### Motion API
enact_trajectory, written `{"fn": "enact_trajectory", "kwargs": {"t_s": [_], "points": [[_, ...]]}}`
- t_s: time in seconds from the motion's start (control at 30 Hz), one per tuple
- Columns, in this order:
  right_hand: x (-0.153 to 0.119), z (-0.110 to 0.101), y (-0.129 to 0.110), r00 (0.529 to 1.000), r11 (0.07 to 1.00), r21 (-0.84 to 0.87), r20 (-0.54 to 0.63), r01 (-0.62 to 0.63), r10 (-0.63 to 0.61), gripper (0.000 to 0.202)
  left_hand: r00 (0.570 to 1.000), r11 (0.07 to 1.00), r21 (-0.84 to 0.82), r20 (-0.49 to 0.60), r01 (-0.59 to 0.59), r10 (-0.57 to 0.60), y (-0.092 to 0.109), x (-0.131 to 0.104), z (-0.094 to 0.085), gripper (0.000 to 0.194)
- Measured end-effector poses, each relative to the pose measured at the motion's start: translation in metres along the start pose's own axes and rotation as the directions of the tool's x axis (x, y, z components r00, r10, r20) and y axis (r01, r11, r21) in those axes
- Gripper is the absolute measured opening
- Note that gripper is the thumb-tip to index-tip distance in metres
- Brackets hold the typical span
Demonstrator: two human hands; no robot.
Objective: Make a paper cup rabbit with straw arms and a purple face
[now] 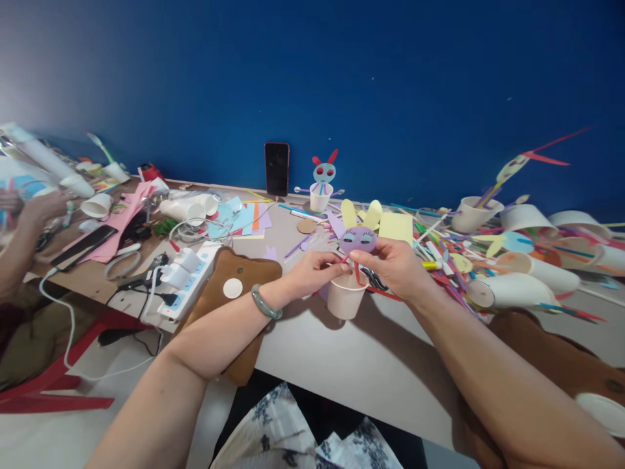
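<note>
A white paper cup [346, 299] stands upright on the table in front of me. Above its rim is a purple paper face [359, 240] with drawn eyes and yellow ears [374, 215]. Red strips [357, 272] reach down from the face to the cup's opening. My left hand [315, 273], its wrist in a green bangle, pinches a red strip at the left of the rim. My right hand [390, 264] has thumb and fingers closed on the base of the purple face. Dark-handled scissors [375, 279] lie partly hidden behind the cup.
A finished cup figure [320, 197] and a phone [277, 169] stand by the blue wall. A power strip [195, 280] and brown pad [234, 273] lie left. Paper cups [522, 291] and coloured strips crowd the right. At far left is another person's arm [29, 228].
</note>
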State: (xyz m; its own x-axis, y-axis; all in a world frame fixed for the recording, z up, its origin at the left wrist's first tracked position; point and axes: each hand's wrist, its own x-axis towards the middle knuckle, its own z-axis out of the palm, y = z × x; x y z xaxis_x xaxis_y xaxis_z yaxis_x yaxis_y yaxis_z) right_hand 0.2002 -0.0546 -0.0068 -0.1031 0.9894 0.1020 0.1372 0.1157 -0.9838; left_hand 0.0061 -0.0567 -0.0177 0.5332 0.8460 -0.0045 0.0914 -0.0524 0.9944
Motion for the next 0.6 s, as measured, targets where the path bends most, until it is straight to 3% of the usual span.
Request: {"fn": "enact_trajectory", "kwargs": {"t_s": [0.23,0.43,0.53,0.6], "points": [[0.003,0.001,0.002,0.995,0.990,0.110,0.057,-0.085,0.079,0.027,0.999,1.000,-0.011,-0.037,-0.019,0.019,-0.003,0.003,-0.002,0.027],[0.002,0.003,0.008,0.998,0.997,0.042,0.013,-0.063,0.062,0.026,0.999,0.998,0.062,0.045,-0.016,0.013,-0.006,0.004,0.000,0.029],[0.005,-0.001,0.013,0.998,0.998,0.020,0.003,-0.065,0.065,0.027,0.998,0.990,0.138,0.060,0.011,-0.019,0.000,0.007,-0.012,0.035],[0.009,-0.007,0.015,0.998,0.997,0.046,-0.034,-0.056,0.058,0.026,0.996,0.977,0.196,-0.046,0.081,-0.073,0.007,0.008,-0.033,0.038]]}}
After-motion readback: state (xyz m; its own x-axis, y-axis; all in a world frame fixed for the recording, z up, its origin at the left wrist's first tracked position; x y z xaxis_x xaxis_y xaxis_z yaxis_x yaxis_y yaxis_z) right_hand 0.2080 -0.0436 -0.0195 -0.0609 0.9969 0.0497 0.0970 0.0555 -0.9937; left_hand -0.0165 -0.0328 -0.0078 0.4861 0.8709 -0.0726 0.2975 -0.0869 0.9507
